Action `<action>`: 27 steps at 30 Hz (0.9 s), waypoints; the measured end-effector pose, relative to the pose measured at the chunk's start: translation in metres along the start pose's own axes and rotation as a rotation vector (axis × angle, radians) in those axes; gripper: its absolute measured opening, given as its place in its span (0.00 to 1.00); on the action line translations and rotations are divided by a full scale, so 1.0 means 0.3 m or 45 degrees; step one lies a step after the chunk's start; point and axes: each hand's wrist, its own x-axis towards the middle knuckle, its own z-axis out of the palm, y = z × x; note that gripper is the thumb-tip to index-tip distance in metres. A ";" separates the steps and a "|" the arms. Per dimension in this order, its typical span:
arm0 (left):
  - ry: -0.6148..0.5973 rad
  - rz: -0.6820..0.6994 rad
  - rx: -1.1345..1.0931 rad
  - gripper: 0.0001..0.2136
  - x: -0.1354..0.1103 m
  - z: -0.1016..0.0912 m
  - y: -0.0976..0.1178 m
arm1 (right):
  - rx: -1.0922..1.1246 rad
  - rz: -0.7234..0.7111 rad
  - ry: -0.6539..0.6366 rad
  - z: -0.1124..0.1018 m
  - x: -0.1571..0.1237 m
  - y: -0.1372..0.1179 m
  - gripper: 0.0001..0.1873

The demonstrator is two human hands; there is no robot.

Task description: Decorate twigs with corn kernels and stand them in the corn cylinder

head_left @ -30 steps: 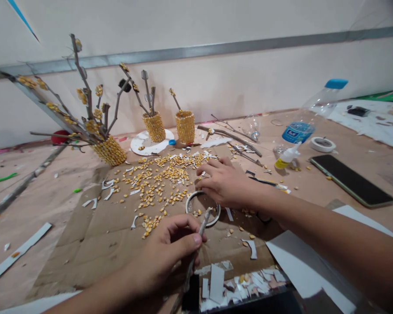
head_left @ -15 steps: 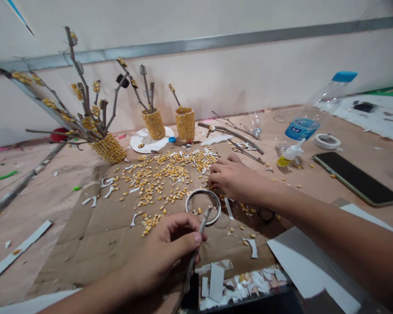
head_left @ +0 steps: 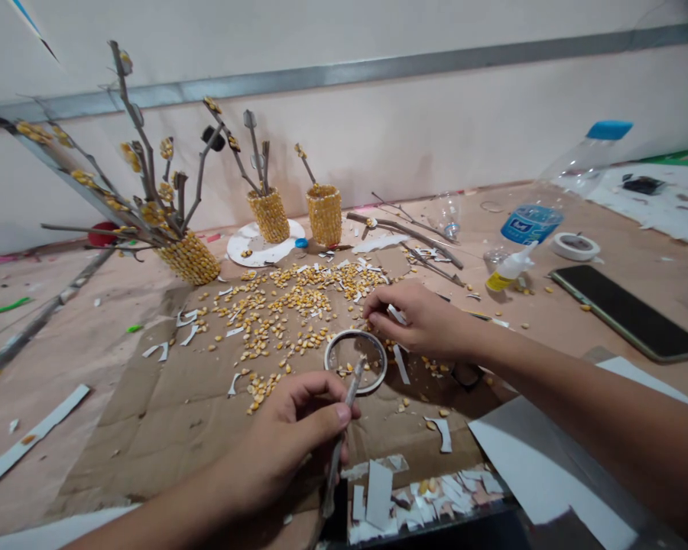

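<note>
My left hand (head_left: 303,420) pinches a short grey twig (head_left: 344,428) between thumb and fingers, its upper end pointing at a tape ring (head_left: 328,359) on the cardboard. Just beyond that ring my right hand (head_left: 416,317) hovers low, thumb and fingertips drawn together. Whatever sits between those fingertips is too small or hidden to make out. A white paper scrap (head_left: 397,313) shows through the gap behind the thumb. Loose corn kernels (head_left: 303,298) are spread over the cardboard (head_left: 172,412) left of my right hand.
Corn-covered pots (head_left: 189,260) with twigs stand at the back left. Long branches (head_left: 407,231) lie behind my right hand. At the right are a glue bottle (head_left: 509,269), a plastic bottle (head_left: 530,223), a tape roll (head_left: 575,247) and a phone (head_left: 627,313). Paper scraps (head_left: 380,489) lie in front.
My right hand has lifted slightly from among the kernels and turned, so a gap now shows between thumb and forefinger. My left hand keeps its twig, whose tip has tilted a little.
</note>
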 end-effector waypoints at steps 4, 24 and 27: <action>0.020 0.001 -0.002 0.16 -0.005 0.013 0.016 | 0.498 -0.078 0.138 -0.019 -0.033 -0.037 0.05; 0.075 0.016 0.119 0.21 -0.007 0.034 0.039 | 0.405 -0.363 0.205 -0.012 -0.078 -0.130 0.07; 0.056 -0.006 0.102 0.21 -0.006 0.035 0.043 | 0.300 -0.426 0.222 0.003 -0.076 -0.134 0.08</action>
